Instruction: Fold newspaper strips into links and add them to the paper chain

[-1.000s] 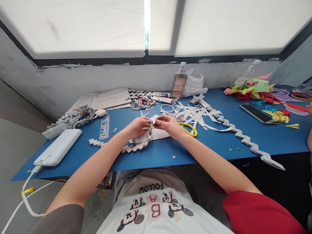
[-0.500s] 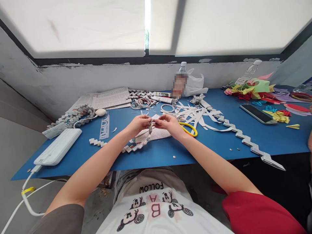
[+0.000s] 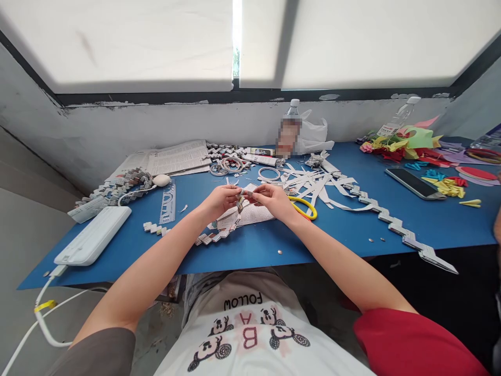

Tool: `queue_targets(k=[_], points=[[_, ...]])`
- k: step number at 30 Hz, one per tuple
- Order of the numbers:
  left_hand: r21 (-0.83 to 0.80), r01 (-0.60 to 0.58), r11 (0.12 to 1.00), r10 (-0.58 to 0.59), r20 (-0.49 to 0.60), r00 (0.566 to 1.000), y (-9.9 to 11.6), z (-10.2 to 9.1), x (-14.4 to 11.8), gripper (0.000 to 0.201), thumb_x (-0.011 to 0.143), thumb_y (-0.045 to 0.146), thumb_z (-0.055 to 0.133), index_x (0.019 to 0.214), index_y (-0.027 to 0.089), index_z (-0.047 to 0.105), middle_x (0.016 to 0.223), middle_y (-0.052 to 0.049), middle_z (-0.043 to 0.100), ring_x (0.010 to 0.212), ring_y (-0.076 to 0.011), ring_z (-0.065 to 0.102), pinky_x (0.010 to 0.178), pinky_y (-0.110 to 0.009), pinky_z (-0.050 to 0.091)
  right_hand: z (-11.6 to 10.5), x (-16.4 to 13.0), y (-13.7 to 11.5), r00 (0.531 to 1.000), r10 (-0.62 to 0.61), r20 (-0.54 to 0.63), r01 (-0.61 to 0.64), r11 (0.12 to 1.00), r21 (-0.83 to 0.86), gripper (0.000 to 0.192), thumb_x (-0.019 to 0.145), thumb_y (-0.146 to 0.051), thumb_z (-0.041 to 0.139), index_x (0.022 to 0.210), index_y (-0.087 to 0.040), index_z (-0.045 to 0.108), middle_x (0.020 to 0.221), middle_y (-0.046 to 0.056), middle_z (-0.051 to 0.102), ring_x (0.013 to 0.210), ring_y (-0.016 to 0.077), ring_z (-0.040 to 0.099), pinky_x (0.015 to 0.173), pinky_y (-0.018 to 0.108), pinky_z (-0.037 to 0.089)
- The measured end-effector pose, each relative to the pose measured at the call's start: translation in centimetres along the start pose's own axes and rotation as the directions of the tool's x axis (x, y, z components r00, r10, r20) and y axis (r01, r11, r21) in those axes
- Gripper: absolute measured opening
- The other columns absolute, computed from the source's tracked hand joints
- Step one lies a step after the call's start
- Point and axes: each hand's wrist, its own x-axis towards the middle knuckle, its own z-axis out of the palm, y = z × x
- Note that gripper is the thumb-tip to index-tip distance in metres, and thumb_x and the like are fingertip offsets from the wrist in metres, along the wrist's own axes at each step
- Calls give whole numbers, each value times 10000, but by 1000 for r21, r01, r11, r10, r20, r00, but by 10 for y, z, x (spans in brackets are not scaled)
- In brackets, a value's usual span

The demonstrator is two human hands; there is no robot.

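Observation:
A zigzag folded-paper chain [image 3: 214,237] hangs down from between my hands and curves left along the blue table. My left hand [image 3: 224,200] pinches its upper end between thumb and fingers. My right hand [image 3: 272,200] grips the same end from the other side, fingertips close to the left ones. The fine folds at the fingertips are too small to make out. Beneath the hands lies a printed paper sheet [image 3: 254,215]. Scissors with a yellow handle [image 3: 307,207] rest just right of my right hand, partly hidden by it.
Loose paper strips [image 3: 313,183] lie behind my right hand, with another folded chain [image 3: 395,224] running to the table's front edge. At left are a white power strip [image 3: 94,235], a clear ruler [image 3: 168,201] and newspapers [image 3: 176,159]. A phone [image 3: 415,184] lies at right.
Both hands stay in nearly the same place on the chain. The fingers have shifted slightly, and the piece between them sits at a flatter angle.

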Motion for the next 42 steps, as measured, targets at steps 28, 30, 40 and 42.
queue_targets(k=[28, 30, 40, 42], points=[[221, -64, 973, 63, 13, 998, -6, 0, 1, 296, 581, 348, 833, 692, 153, 639, 731, -19, 601, 718, -141, 560, 772, -332, 443, 5, -6, -11, 990, 83, 115, -84, 996, 4, 139, 686, -261, 688, 657, -161, 596, 508, 13, 634, 419, 107, 546, 427, 226, 462], [212, -77, 974, 75, 17, 997, -7, 0, 1, 315, 576, 360, 839, 699, 152, 637, 727, -18, 609, 715, -139, 568, 779, -333, 451, 5, -5, -9, 994, 43, 97, -46, 999, 26, 160, 694, -282, 693, 672, -164, 588, 523, 12, 641, 428, 108, 547, 433, 228, 459], [323, -226, 919, 219, 56, 974, -9, -1, 0, 451, 583, 415, 843, 929, 165, 698, 753, -32, 692, 761, -173, 638, 780, -345, 513, 7, -3, -1, 1000, -28, 11, 28, 999, 30, 233, 713, -348, 694, 696, -167, 548, 536, 13, 647, 429, 104, 537, 430, 230, 437], [339, -264, 903, 262, 54, 964, -9, 0, -1, 448, 576, 421, 844, 919, 166, 712, 753, -34, 701, 764, -179, 644, 779, -347, 519, 8, -4, -1, 998, -65, -2, 65, 998, 20, 213, 738, -337, 672, 711, -168, 545, 541, 8, 643, 431, 101, 531, 438, 231, 433]])
